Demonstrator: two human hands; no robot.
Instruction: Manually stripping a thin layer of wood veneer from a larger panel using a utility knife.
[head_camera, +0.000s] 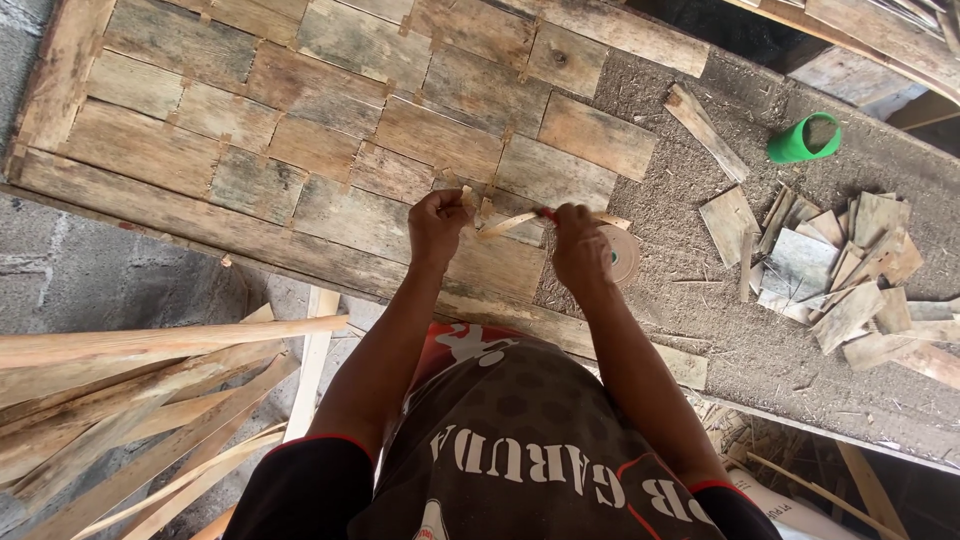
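Strip (505, 224) of thin wood, likely light, stiff and splintery, best gripped at its ends, lies over the plank panel (300, 130); left hand (437, 225) and right hand (580, 245) fingers pinch it.

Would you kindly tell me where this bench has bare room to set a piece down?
Bare sawdust-covered bench lies between the tape roll and the scrap wood pile, and below that pile. It is crowded at the pile, around both hands, and on the tiled wooden panel.
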